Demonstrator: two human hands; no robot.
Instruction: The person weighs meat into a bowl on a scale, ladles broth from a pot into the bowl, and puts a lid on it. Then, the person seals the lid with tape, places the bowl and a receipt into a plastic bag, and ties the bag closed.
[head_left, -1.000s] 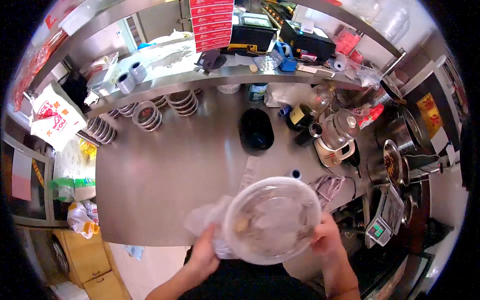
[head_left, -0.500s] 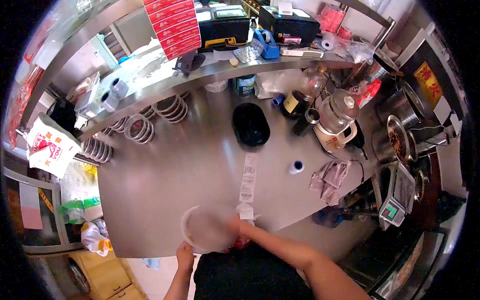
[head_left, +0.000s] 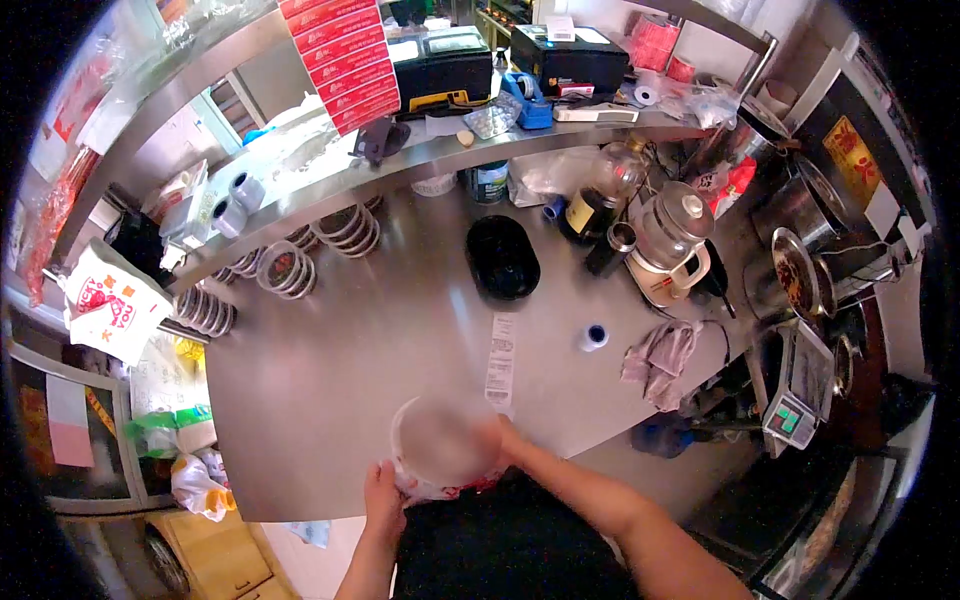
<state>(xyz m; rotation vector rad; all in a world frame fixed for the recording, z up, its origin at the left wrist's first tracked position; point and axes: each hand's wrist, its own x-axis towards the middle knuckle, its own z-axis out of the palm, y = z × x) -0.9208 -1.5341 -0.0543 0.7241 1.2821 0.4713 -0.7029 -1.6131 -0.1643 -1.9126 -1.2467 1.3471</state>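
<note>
Container [head_left: 436, 438], round and whitish, is appearing blurred at the near edge of the metal worktop [head_left: 320, 390], directly before the person's dark clothing [head_left: 510, 550]. Whether it is resting on the worktop or being held over it, one cannot tell. Below its near side, a red-and-white material [head_left: 445, 491] is showing, but its form is too unclear to name.

The left hand [head_left: 383, 492] is standing at the lower left side of the container, with the thumb pointing upward. Its fingers are mostly hiding, so one cannot tell if they are closing on something. The right hand [head_left: 488, 442] is reaching across from the right and is covering the right side of the container. It is blurring too, and one cannot tell whether it is gripping or only touching.

Just beyond the right hand, a long printed paper strip [head_left: 500, 360] is lying flat on the worktop. To the right of this strip, a small roll [head_left: 593, 338] is lying, and farther to the right a crumpled cloth [head_left: 664, 362] is resting. Beyond the strip, a black oval tub [head_left: 503, 258] is standing, and a glass kettle [head_left: 672, 232] is standing to the right of it. At the far left, stacks of round lidded tubs [head_left: 345, 232] are standing near the raised shelf [head_left: 420, 148]. On the right side, a scale [head_left: 790, 424] is showing green digits.
</note>
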